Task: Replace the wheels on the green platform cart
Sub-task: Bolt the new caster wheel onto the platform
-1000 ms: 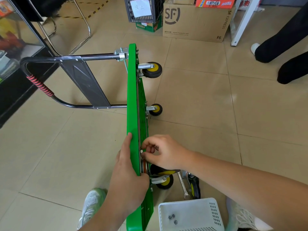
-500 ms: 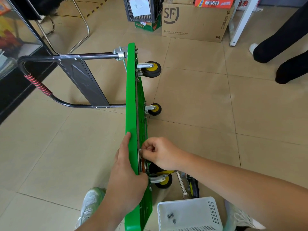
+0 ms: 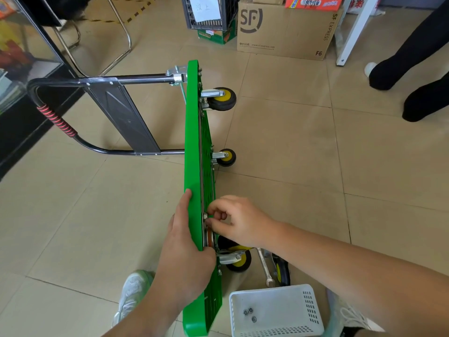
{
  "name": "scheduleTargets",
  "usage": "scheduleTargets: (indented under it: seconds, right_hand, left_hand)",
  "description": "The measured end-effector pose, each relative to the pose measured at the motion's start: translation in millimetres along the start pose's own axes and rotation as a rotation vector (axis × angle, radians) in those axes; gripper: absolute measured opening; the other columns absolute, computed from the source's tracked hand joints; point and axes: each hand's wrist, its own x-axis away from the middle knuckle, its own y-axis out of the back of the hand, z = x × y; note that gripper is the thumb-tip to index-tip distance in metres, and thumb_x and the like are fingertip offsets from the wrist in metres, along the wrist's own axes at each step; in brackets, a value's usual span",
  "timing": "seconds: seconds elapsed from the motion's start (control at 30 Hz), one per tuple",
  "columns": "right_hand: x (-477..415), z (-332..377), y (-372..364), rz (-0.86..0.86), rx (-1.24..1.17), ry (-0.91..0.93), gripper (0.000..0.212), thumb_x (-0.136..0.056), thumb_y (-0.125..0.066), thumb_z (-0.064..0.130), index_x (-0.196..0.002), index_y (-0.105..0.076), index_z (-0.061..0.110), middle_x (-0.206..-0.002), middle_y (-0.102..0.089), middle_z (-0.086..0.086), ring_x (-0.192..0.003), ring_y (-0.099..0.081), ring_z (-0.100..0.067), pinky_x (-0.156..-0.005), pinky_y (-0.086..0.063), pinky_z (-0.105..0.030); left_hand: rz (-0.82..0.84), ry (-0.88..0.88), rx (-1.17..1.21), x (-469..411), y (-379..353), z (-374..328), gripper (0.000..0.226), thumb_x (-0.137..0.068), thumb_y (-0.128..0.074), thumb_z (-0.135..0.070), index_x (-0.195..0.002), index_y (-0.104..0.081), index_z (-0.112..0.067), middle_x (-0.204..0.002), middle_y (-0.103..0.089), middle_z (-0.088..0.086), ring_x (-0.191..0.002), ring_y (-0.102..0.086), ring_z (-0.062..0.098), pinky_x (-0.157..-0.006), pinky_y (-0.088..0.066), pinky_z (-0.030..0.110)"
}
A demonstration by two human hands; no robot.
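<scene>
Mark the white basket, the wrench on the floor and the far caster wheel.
white basket (image 3: pixel 309 310), head view, on its perforated right wall.
wrench (image 3: pixel 264 266), head view, on its shaft.
far caster wheel (image 3: pixel 220 99), head view, on its yellow hub.

Head-worn wide-angle view, facing forward and down; close above green cart (image 3: pixel 193 142)
</scene>
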Motion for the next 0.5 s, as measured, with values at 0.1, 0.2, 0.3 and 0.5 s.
scheduleTargets:
  seconds: [0.1,0.2,0.3,0.5]
  right_hand:
    - [-5.1,1.4,-2.5,0.025,0.008,0.024,0.018,-0.09,-0.07,0.005,-0.079,-0.058,-0.003,-0.077,-0.056,-0.018,-0.075,-0.05,-0.031,-0.067,-0.041,-0.043]
    - [-9.9,0.2,-4.1,0.059,-0.016,-0.03,0.027,-0.09,-0.069,0.007,-0.07,-0.051,0.009,-0.072,-0.053,-0.013,-0.073,-0.049,-0.029,-0.067,-0.041,-0.044]
    - [-11.3,-1.4,-7.8,0.065,-0.11,-0.135,0.034,-0.094,-0.067,0.014,-0.065,-0.05,0.023,-0.064,-0.048,0.004,-0.062,-0.045,-0.012,-0.06,-0.04,-0.03]
    - [-5.6,1.3,-8.2,0.056,-0.08,-0.189,0.02,-0.097,-0.065,0.024,-0.084,-0.069,0.01,-0.071,-0.058,0.002,-0.062,-0.048,-0.004,-0.056,-0.037,-0.013]
  left_hand:
    - [0.002,-0.005,0.001,-1.6,-0.6,2.9,0.117,-0.074,-0.059,0.012,-0.153,-0.01,-0.059,-0.147,-0.043,-0.018,-0.119,-0.056,0.011,-0.088,-0.057,0.028]
    - [0.018,0.006,0.009,-3.2,0.3,6.0,0.119,-0.074,-0.059,0.012,-0.152,-0.008,-0.062,-0.144,-0.039,-0.024,-0.113,-0.054,0.003,-0.074,-0.052,0.013]
    - [0.026,0.002,0.014,-2.8,1.4,5.8,0.119,-0.074,-0.059,0.012,-0.152,-0.008,-0.063,-0.143,-0.037,-0.025,-0.113,-0.052,0.001,-0.079,-0.051,0.014]
    - [0.021,0.003,0.021,0.5,3.4,-2.5,0.117,-0.074,-0.058,0.013,-0.156,-0.011,-0.056,-0.145,-0.038,-0.017,-0.123,-0.057,0.02,-0.098,-0.057,0.047]
